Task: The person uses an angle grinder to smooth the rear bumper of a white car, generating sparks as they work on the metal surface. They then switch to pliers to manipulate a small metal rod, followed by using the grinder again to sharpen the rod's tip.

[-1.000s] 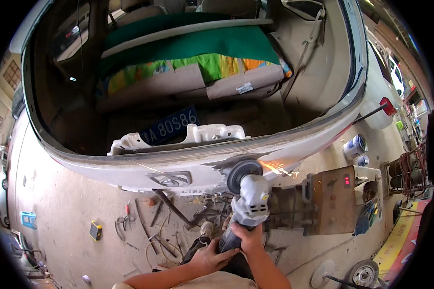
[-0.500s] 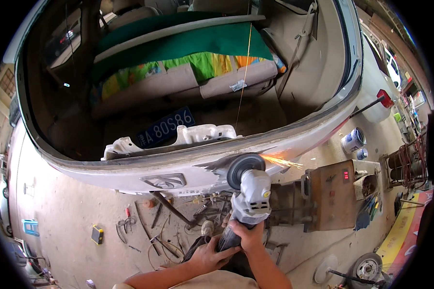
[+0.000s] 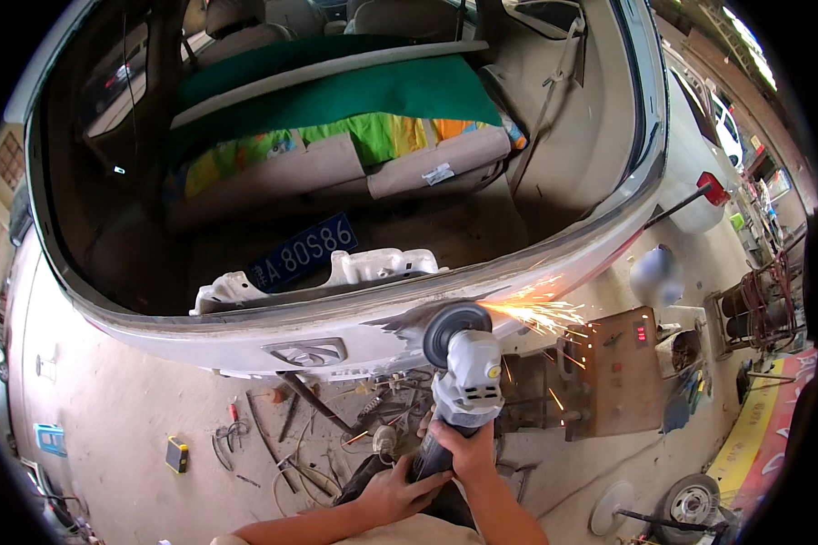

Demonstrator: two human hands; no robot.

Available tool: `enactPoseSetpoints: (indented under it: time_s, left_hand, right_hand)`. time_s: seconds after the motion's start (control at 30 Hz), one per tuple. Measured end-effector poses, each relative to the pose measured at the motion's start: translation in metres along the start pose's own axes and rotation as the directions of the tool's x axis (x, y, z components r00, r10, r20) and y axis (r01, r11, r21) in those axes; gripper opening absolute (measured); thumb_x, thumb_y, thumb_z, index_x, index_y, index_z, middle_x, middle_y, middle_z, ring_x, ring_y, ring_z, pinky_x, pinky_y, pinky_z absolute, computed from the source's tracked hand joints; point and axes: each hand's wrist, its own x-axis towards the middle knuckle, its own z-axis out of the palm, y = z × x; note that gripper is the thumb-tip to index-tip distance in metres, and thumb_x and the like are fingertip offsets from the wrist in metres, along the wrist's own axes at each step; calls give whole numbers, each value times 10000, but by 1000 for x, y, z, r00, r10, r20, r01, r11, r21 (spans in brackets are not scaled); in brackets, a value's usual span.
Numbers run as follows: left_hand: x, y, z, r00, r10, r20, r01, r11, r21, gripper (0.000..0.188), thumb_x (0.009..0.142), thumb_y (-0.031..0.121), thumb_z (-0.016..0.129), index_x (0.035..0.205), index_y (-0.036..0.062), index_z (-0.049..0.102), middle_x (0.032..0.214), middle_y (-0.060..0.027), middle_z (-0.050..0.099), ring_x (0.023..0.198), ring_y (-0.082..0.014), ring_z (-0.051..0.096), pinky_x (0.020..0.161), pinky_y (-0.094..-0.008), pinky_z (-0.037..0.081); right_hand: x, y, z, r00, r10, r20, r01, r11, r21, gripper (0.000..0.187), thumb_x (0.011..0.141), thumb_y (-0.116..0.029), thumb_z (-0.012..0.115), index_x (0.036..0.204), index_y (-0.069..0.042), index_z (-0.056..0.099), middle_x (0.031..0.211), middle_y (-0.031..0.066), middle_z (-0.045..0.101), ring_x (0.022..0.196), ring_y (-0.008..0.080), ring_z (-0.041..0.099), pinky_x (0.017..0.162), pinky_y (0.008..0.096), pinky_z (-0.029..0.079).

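Observation:
An angle grinder [image 3: 470, 375], pale grey at its head and dark along the handle, is held in both my hands. My left hand [image 3: 398, 490] wraps the rear of its body. Higher up, near the grey head, my right hand [image 3: 464, 447] grips it. The dark round disc [image 3: 452, 334] meets the white tailgate panel [image 3: 200, 341] of a vehicle, beside a dark bared patch [image 3: 407, 320]. Orange sparks [image 3: 541, 311] fly off to the right. Left of the disc is an emblem recess [image 3: 305, 351]. The grinder hides part of the panel.
A blue plate [image 3: 304, 250] and folded seats [image 3: 441, 163] lie inside the open rear. Cables and metal rods [image 3: 264, 431] litter the floor below. To the right stand a brown box machine with a red display [image 3: 620, 377], a bucket [image 3: 656, 275] and a wheel [image 3: 691, 502].
The spark stream has grown larger and spreads farther right and downward. The disc sits slightly lower and left in the picture as the whole view shifts. Both hands keep their hold.

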Motion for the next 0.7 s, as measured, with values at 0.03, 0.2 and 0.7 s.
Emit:
enactPoseSetpoints:
  time_s: [0.03,0.2,0.7]
  left_hand:
    - [-2,4,-2,1000,4,5,-4,1000,-14,593,765,249,699,1297,405,488,1100,-259,486,590,-325,626,458,-362,518]
    - [2,13,-14,1000,-2,-21,1,999,-49,621,761,248,700,1318,394,467,1051,-247,485,576,-334,618,473,-386,523]
    - [10,70,-35,982,-42,-184,20,992,-122,620,735,164,708,1312,174,480,1003,-349,555,695,-456,613,615,-477,535]
  right_hand:
    - [-2,-4,2,1000,15,-8,-14,1000,22,371,690,-12,758,1013,1,574,924,60,636,824,145,613,719,288,498]
    - [-3,-33,18,999,12,-48,-7,993,115,303,734,12,673,1013,28,558,834,102,624,730,194,630,659,331,526]
    - [-13,-73,28,986,95,135,-68,979,-193,177,761,-67,711,889,23,628,772,79,653,677,152,630,626,292,502]
